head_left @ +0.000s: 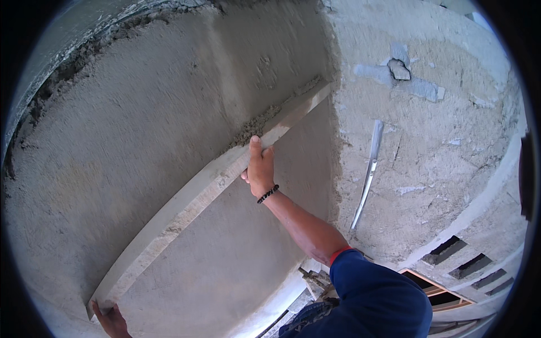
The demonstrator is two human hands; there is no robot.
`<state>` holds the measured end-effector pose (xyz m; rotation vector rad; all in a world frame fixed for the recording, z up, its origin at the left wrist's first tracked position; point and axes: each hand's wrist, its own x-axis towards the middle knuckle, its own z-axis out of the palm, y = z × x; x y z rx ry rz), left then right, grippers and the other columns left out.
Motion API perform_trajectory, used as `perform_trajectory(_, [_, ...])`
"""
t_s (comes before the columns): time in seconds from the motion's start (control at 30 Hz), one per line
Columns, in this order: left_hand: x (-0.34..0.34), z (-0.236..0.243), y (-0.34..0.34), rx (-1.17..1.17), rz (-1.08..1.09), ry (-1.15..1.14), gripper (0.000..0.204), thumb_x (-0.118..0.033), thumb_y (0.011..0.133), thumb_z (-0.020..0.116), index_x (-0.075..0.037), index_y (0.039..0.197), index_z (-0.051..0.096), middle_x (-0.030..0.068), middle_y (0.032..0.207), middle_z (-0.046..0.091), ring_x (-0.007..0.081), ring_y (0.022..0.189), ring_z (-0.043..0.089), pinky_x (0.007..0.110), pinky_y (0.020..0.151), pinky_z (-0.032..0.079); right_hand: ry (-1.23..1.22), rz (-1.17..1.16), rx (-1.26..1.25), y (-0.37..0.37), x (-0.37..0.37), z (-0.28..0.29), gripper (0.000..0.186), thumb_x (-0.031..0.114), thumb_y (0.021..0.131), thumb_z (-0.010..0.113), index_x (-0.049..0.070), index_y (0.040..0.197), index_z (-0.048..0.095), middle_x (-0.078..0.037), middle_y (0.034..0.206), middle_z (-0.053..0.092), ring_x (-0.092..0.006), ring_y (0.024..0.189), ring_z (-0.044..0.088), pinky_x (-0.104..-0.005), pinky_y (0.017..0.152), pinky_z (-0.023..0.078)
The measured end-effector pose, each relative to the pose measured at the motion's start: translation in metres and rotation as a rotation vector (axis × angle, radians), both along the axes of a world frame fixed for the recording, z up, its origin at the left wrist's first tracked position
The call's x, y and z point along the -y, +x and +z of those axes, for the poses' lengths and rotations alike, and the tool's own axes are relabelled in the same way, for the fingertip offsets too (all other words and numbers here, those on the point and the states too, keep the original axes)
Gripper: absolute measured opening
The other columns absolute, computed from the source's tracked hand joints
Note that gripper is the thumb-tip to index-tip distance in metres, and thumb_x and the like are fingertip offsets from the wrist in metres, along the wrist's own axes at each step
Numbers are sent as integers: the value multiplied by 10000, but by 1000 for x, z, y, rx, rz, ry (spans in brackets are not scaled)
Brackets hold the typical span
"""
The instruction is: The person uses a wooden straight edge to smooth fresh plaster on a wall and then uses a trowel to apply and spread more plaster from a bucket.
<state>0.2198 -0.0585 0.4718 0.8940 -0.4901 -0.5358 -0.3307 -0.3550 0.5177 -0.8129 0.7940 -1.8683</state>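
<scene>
A long, pale grey bar [217, 181] is held slanted against a grey wall [141, 101], low at the left and high at the right. Its side is marked with tan blotches, and lumpy grey plaster [256, 125] is heaped along part of its top edge. Its low end is gripped by the left hand [114, 322], its middle by the right hand [261, 168]

1 bar [176, 226] blocks wall [220, 253]; room below between 2 hands [112, 322] [260, 170].

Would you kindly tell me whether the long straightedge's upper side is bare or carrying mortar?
Carrying mortar: rough grey clumps sit along the upper side of the straightedge, by the right hand.
</scene>
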Motion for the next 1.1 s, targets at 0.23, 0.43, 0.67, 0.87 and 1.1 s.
perform_trajectory(0.23, [11, 61, -32, -115, -114, -173, 609, 24, 839, 546, -80, 1358, 245, 200, 1283, 379, 246, 1159, 409, 317, 960, 354, -209, -21, -88, -28, 18, 94, 586, 529, 866, 447, -36, 950, 317, -73, 673, 426, -107, 456, 452, -238, 325, 405])
perform_trajectory(0.43, [31, 87, -86, 1001, 395, 394, 540, -212, 897, 525, 10, 1326, 282, 180, 1317, 344, 209, 1198, 377, 283, 963, 384, -128, -170, -115, -44, 16, 165, 482, 456, 902, 427, -22, 838, 412, -72, 589, 458, -126, 374, 435, -242, 282, 290])
perform_trajectory(0.67, [27, 72, -75, 786, 270, 188, 533, -69, 895, 506, -81, 1364, 253, 190, 1347, 285, 219, 1214, 341, 273, 988, 349, -79, -26, -122, -40, 9, 148, 498, 457, 892, 450, -31, 932, 359, -76, 594, 447, -129, 357, 412, -251, 280, 281])
perform_trajectory(0.87, [13, 45, -29, 629, 235, 162, 510, -128, 926, 463, -83, 1373, 222, 167, 1375, 252, 192, 1230, 324, 274, 1033, 281, -116, 74, -112, -19, -2, 111, 605, 503, 876, 448, -60, 1053, 314, -75, 635, 422, -139, 382, 423, -252, 299, 329])
perform_trajectory(1.1, [32, 101, -82, 555, 269, 116, 574, -176, 900, 517, 7, 1354, 217, 203, 1332, 330, 225, 1182, 400, 294, 994, 329, -206, -3, -128, -47, 20, 177, 598, 499, 880, 437, -54, 1061, 298, -102, 679, 449, -143, 411, 441, -257, 319, 343])
